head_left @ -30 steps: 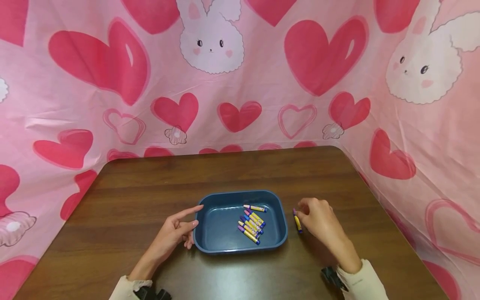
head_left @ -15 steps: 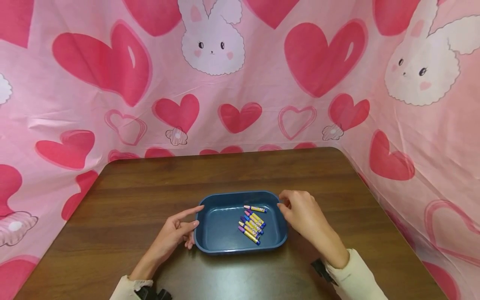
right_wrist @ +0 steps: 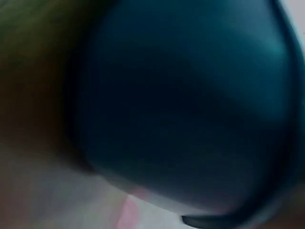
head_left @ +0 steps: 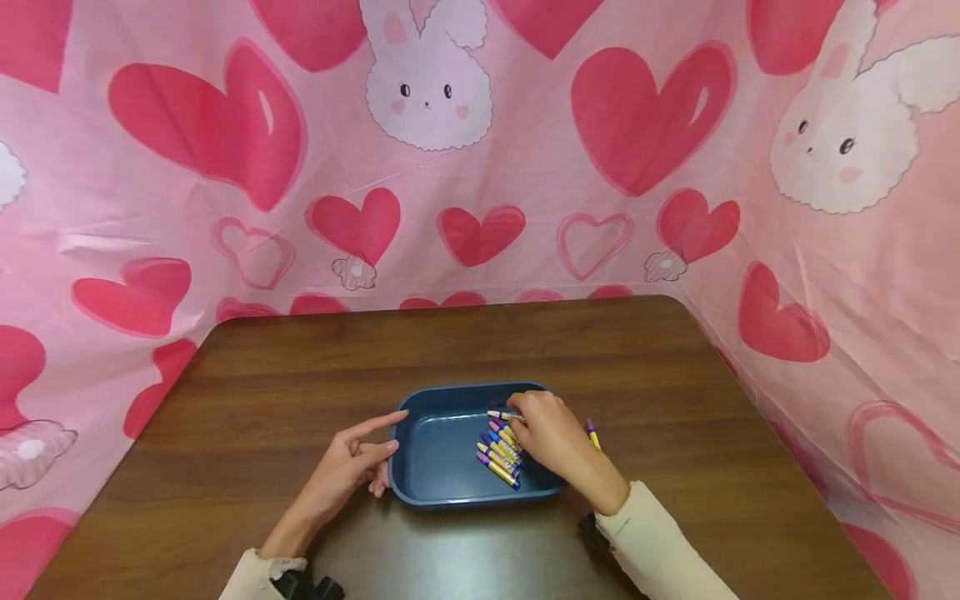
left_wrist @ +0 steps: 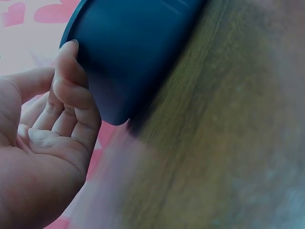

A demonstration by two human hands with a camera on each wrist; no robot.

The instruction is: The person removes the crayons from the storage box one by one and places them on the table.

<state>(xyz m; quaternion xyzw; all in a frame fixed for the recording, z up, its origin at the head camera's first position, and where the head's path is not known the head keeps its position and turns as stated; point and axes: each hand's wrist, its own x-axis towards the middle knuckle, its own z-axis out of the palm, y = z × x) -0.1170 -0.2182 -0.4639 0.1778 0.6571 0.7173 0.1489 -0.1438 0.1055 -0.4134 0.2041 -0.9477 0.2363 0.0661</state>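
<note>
A dark blue tray (head_left: 442, 503) stands on the table with several crayons (head_left: 495, 469) lying in its right half, most of them side by side in yellow wrappers. My left hand (head_left: 343, 462) is at the tray's left end, index fingertip and thumb touching the rim. The left wrist view shows the other fingers loosely bent beside the tray wall (left_wrist: 128, 52). Reaching over the right rim, my right hand (head_left: 551, 433) has its bent fingers at the crayons; whether it pinches one is hidden. The right wrist view, blurred, shows mostly tray wall (right_wrist: 167, 105).
One purple-tipped crayon (head_left: 592, 435) lies on the wooden table (head_left: 300, 375) to the right of the tray, partly behind the right forearm. A pink cloth (head_left: 525, 175) with hearts and rabbits hangs around the table's back and sides.
My right hand has moved left, from beside the crayon on the table, over the tray's right rim to the crayons inside. The left hand and the tray stay in place.
</note>
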